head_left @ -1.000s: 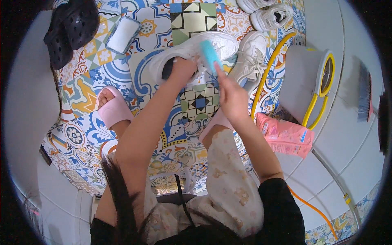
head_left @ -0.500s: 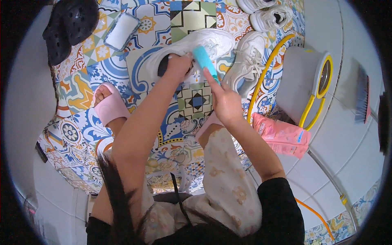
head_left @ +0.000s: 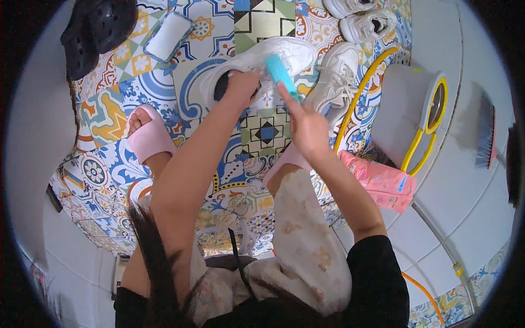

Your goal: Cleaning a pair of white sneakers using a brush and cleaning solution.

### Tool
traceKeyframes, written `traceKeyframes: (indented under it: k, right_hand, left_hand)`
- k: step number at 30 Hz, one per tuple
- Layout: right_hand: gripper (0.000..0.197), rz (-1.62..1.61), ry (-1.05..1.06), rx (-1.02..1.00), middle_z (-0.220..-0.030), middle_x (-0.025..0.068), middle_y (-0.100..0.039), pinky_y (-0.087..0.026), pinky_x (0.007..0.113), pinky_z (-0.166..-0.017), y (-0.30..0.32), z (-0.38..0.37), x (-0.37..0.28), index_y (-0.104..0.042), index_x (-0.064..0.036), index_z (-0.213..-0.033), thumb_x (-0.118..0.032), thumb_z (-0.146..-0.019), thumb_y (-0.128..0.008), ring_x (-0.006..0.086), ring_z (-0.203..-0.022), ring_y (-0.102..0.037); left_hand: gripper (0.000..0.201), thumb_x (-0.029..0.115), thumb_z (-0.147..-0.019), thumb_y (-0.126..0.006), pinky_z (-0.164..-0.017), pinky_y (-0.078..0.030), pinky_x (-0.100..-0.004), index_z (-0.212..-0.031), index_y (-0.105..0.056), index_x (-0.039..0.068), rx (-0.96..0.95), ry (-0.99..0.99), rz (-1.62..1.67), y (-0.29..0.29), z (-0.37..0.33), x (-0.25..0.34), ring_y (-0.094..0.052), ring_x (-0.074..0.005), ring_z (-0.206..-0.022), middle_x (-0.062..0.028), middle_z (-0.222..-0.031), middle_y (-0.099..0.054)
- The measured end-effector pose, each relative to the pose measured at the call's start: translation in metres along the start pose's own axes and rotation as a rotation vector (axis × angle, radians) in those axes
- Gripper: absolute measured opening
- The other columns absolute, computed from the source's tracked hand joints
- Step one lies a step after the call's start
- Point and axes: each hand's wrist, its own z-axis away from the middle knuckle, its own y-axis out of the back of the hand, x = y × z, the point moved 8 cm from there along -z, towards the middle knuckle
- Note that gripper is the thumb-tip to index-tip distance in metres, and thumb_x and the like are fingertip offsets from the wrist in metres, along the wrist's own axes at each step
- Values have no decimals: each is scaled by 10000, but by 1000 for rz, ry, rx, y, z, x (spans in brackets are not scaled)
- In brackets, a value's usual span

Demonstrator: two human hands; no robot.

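A white sneaker [head_left: 298, 52] lies on the patterned tile floor, its toe to the right. My left hand [head_left: 243, 85] reaches into its opening and grips it at the collar; the fingertips are partly hidden. In my right hand [head_left: 310, 130] is a turquoise scrubbing brush [head_left: 279, 68], the index finger stretched along its handle. The brush head rests against the sneaker's lace area, its bristles out of sight. The matching white sneaker [head_left: 336, 76], with its laces in, lies just to the right.
A yellow hose [head_left: 358, 98] curves past the shoes beside a grey bucket [head_left: 402, 109] with yellow trim. A pink pouch [head_left: 380, 183] lies in front. Black clogs [head_left: 101, 33] and a white soap bar [head_left: 168, 37] are far left. More white shoes [head_left: 369, 24] stand at the back.
The brush has shifted slightly right and toward me along the sneaker's upper, with my right hand. My left hand keeps its hold. The whole view has shifted a little.
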Motion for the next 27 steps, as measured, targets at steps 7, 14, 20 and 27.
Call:
traceKeyframes:
  k: [7, 14, 20, 27]
  right_hand:
    - [764, -49, -32, 27, -907, 244, -613, -515, 447, -526, -4, -4, 9, -282, -329, -1463, -42, -805, -542, 369, -661, -649]
    - [677, 57, -149, 59, -837, 179, -643, -514, 465, -593, -1, -22, 57, -340, -317, -1443, -87, -839, -540, 345, -664, -649]
    - [594, -322, -322, 231, -880, 215, -634, -498, 426, -608, 28, -5, 55, -378, -247, -1436, -93, -880, -520, 362, -651, -628]
    - [732, 41, -18, 15, -847, 169, -620, -507, 457, -565, -5, 7, -4, -305, -281, -1466, -44, -814, -541, 343, -680, -637]
  left_hand:
    - [480, 70, -843, -638, -760, -546, -376, -1260, -429, -46, -47, -12, -108, 0, -12, -7, -617, -239, -962, -165, -1167, -580]
    - [570, 116, -795, -715, -853, -508, -371, -1264, -436, -47, 12, 30, -101, -5, 19, 14, -587, -246, -1029, -153, -1190, -575]
    - [425, 273, -848, -610, -852, -495, -374, -1196, -534, 39, -119, 98, 287, -10, 6, 9, -591, -216, -1018, -84, -1131, -607]
    - [345, 307, -891, -508, -898, -489, -375, -1133, -571, 69, -289, 169, 493, -15, 2, 5, -617, -227, -983, -81, -1081, -631]
